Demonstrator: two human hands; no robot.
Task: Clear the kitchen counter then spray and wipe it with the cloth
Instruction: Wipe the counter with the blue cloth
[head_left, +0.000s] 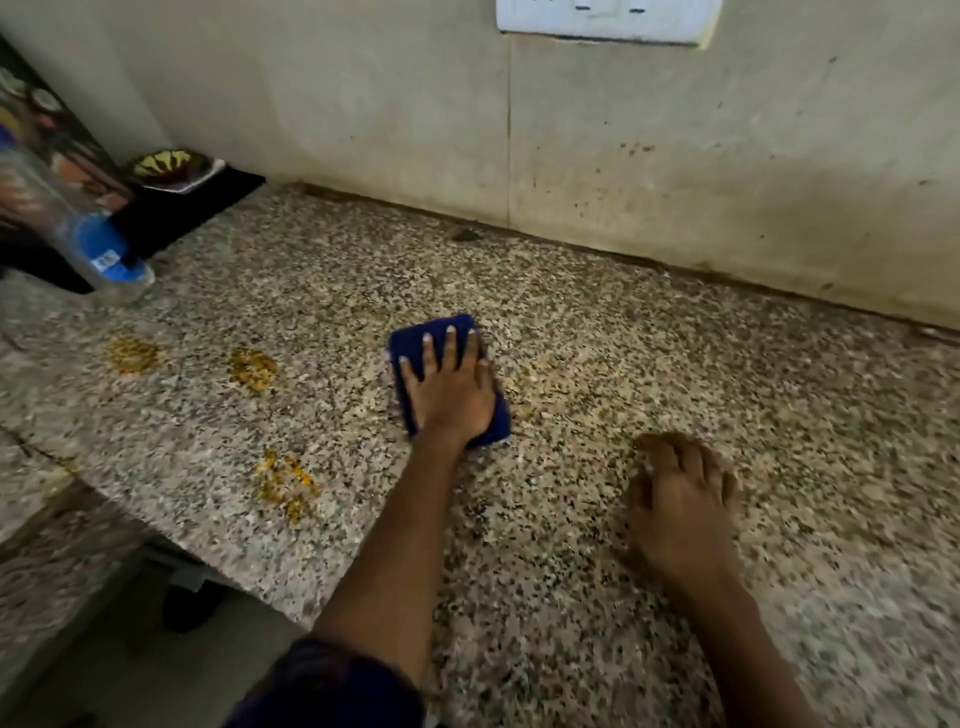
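Observation:
A folded dark blue cloth (410, 345) lies flat on the speckled granite counter (649, 364) near its middle. My left hand (449, 387) presses on the cloth with straight, spread fingers. My right hand (680, 499) rests on the counter to the right and nearer me, fingers loosely bent, holding nothing. Three yellow-orange stains mark the counter left of the cloth: one (131, 354) far left, one (253, 368) closer to the cloth, one (285, 483) near the front edge.
A clear plastic bottle with a blue label (98, 249) stands at the far left beside a black appliance (192, 208). A patterned bowl (166, 166) sits on it. The stained wall (675, 171) runs along the back, with a white socket plate (608, 18) above. The counter edge drops off at lower left.

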